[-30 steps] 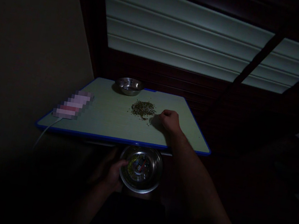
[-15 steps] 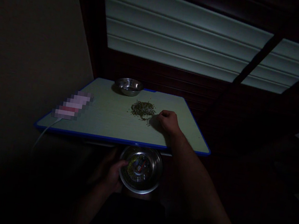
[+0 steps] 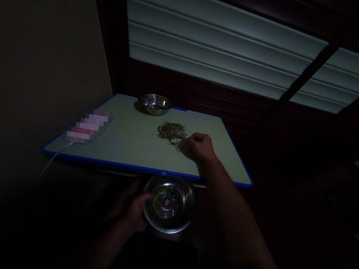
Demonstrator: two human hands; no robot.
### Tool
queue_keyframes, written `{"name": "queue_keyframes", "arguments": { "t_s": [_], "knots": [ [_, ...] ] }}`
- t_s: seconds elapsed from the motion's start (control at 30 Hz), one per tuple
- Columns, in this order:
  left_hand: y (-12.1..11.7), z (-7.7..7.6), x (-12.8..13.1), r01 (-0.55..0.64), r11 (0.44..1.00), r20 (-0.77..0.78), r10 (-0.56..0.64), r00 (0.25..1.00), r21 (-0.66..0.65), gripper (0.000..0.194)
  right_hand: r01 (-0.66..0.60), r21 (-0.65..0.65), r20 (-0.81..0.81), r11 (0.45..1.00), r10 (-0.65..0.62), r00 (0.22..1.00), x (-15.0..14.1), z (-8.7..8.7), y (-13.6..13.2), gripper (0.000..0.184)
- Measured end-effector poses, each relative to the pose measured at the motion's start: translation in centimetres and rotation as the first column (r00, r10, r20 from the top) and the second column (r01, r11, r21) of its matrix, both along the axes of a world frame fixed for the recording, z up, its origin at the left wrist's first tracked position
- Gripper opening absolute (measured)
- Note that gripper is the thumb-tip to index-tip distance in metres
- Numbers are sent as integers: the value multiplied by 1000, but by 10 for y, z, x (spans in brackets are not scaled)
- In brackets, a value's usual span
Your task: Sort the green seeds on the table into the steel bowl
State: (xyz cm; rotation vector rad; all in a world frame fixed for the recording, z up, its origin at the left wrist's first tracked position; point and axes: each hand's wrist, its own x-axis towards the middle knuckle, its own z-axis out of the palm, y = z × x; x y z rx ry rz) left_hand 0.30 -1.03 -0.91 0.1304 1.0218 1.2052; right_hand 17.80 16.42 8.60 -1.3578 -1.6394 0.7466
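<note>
My left hand [image 3: 137,207] grips the left rim of a shiny metal bowl [image 3: 184,218], thumb over the edge. Small green grains, probably beans, lie inside the bowl beside a dark and red patch, perhaps a label. It sits just below the front edge of a pale table with a blue border [image 3: 123,143]. Over the table, my right hand [image 3: 202,146] is closed with its fingers curled. It is just right of a scattered pile of small greenish-brown beans or seeds [image 3: 171,131]. Something faint and pale shows by its fingertips, too dim to name.
A second metal bowl [image 3: 155,105] stands at the back of the table. On the left lies a blurred pink object [image 3: 87,126] with a white cable [image 3: 55,157] running off the edge. Behind are dark wood and pale slatted panels [image 3: 210,34]. The room is dim.
My right hand has shifted very slightly left toward the pile. My left hand and its bowl stay where they were.
</note>
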Motion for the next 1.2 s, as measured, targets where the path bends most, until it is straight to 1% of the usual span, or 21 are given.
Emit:
{"name": "queue_keyframes", "arguments": {
  "t_s": [0.17,0.3,0.43,0.53,0.67,0.83,0.97,1.07,1.2],
  "knots": [
    [0,-3,-1,18,999,28,-18,999,27,26,-17,4,5,1000,17,1000,1,-4,2,18],
    [0,-3,-1,-12,999,8,11,1000,53,33,15,31,44,999,-16,999,1,-4,3,18],
    [0,-6,-1,-11,1000,-4,11,1000,28,25,76,40,83,996,-79,993,2,-3,4,17],
    [0,-8,-1,7,1000,11,-7,1000,21,19,124,75,118,989,-132,984,2,-2,3,19],
    [0,-6,-1,12,1000,43,-12,999,10,21,159,108,119,981,-172,978,2,-2,4,19],
    [-1,-1,0,-4,1000,32,4,999,-7,28,80,121,60,989,-88,994,1,-3,5,20],
    [-1,-4,-1,20,1000,69,-20,997,-2,36,56,100,41,993,-60,997,0,-2,4,18],
    [0,-7,-2,21,1000,64,-21,998,8,33,63,89,32,994,-66,997,0,-1,3,16],
    [0,-7,-2,-5,1000,8,5,1000,25,26,49,102,10,994,-50,999,0,-1,3,18]
  ]
}}
